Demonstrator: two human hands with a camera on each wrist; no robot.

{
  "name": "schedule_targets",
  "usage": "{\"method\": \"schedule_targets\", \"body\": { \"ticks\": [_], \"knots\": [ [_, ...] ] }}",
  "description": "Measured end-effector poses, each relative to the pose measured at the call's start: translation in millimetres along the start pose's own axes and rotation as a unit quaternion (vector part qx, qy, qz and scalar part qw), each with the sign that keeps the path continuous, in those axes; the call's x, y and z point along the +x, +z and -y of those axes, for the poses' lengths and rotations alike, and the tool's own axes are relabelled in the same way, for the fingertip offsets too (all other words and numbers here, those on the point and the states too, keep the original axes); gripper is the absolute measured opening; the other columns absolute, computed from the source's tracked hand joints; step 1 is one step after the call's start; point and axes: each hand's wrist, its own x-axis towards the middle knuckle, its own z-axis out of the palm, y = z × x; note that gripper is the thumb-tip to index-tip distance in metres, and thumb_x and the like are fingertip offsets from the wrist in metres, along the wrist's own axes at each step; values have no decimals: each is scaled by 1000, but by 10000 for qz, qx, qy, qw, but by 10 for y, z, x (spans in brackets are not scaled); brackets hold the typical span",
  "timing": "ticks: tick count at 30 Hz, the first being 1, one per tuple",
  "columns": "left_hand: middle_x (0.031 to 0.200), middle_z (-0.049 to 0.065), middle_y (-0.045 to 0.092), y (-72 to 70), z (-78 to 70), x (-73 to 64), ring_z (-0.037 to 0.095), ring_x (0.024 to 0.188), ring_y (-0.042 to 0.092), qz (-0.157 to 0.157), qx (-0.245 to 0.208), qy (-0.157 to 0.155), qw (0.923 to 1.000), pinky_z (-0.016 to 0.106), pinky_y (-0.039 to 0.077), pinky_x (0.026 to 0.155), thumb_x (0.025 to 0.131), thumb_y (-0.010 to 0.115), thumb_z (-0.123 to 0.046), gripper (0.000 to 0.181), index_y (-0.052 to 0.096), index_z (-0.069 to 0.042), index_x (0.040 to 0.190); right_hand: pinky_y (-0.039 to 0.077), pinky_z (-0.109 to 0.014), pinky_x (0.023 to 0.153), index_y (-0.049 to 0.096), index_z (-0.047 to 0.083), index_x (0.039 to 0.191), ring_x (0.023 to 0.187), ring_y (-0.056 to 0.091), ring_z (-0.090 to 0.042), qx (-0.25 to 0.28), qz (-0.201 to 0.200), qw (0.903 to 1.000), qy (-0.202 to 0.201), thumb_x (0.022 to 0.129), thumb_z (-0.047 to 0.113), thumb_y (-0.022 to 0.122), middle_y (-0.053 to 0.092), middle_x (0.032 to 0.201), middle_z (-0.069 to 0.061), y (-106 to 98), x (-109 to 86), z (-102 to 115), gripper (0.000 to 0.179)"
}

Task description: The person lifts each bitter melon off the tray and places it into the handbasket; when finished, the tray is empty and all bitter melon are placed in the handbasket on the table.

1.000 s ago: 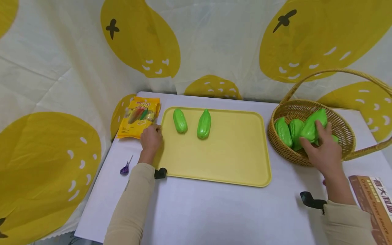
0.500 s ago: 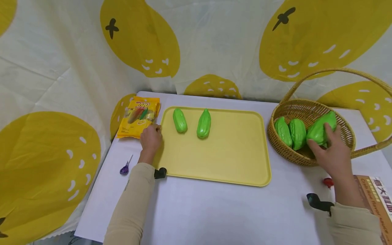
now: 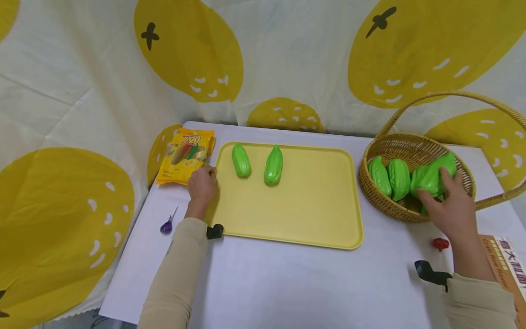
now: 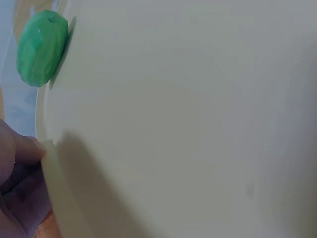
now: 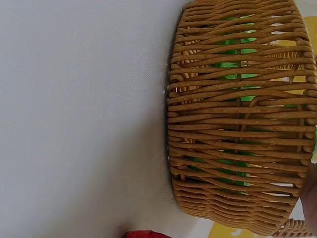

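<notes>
At the left edge of the yellow tray (image 3: 312, 214), my left hand (image 3: 202, 185) pinches the rim, its thumb (image 4: 32, 148) over the edge in the left wrist view. Two bright green, ribbed, gourd-shaped toy fruits lie on the tray: one fruit (image 3: 241, 161) at the far left corner, another fruit (image 3: 273, 165) to its right. Inside the wicker basket (image 3: 382, 208), my right hand (image 3: 458, 208) grips a green toy fruit (image 3: 433, 178) between thumb and fingers. Several similar fruits lie beside it, including one (image 3: 398, 179). The basket wall hides most of this hand in the right wrist view.
A yellow candy bag (image 3: 185, 157) lies left of the tray, with a purple lollipop (image 3: 166, 226) nearer the front. Close to my right forearm are a red lollipop (image 3: 440, 244) and a brown box (image 3: 503, 265). The basket's tall handle (image 3: 464, 94) arches over its opening.
My right hand has moved rightward within the basket with the green toy fruit, lowering it toward the right side and uncovering the fruits on the left. My left hand stays at the tray rim.
</notes>
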Motion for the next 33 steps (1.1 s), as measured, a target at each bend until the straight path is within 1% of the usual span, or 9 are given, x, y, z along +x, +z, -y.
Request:
{"method": "schedule_targets", "body": {
  "ticks": [6, 11, 14, 18, 21, 28, 33],
  "knots": [
    [117, 16, 76, -4, 6, 7, 43, 102, 71, 34, 27, -28, 10000, 56, 56, 83, 102, 58, -15, 25, 76, -9, 117, 16, -80, 112, 6, 11, 163, 139, 8, -74, -153, 135, 9998, 45, 103, 30, 51, -14, 163, -33, -5, -13, 2, 78],
    [118, 16, 75, -5, 3, 4, 42, 103, 71, 43, 47, -41, 10000, 56, 56, 84, 102, 58, -15, 25, 76, -8, 118, 17, -80, 111, 6, 9, 163, 138, 9, -75, -270, 195, 9994, 51, 104, 31, 51, -12, 162, -36, -4, -1, 1, 77],
    [117, 16, 76, -7, -3, -3, 42, 102, 71, 42, 43, -64, 10000, 56, 56, 84, 102, 58, -15, 25, 76, -9, 118, 20, -82, 108, 6, 8, 163, 135, 13, -77, -369, 390, 9985, 72, 104, 32, 51, -9, 161, -39, -13, 9, 7, 77],
    [116, 16, 76, -13, -14, -11, 43, 102, 71, 37, 41, -78, 10000, 57, 56, 84, 102, 58, -16, 25, 76, -9, 118, 24, -84, 101, 4, 8, 163, 131, 17, -79, -542, 743, 9957, 139, 105, 36, 49, -8, 160, -41, -38, 29, 13, 78],
    [116, 17, 76, -16, -18, -10, 43, 101, 71, 30, 51, -73, 10000, 57, 56, 84, 102, 58, -16, 25, 76, -8, 118, 25, -85, 100, 3, 8, 162, 131, 17, -79, -604, 869, 9942, 175, 105, 38, 49, -10, 160, -42, -51, 42, 6, 79],
    [117, 16, 76, -16, -8, -2, 43, 103, 71, 18, 28, -90, 10000, 57, 56, 85, 102, 57, -16, 25, 76, -9, 118, 24, -85, 100, 3, 6, 162, 133, 14, -78, -587, 968, 9935, 84, 105, 37, 49, -11, 158, -42, -68, 61, -5, 79],
    [117, 16, 76, -15, -3, -5, 43, 103, 70, 27, -28, -68, 10000, 57, 56, 85, 102, 58, -15, 25, 76, -8, 118, 21, -85, 102, 2, 4, 162, 136, 10, -76, -492, 1081, 9929, 23, 106, 36, 48, -12, 157, -44, -108, 68, -31, 79]
  ]
}}
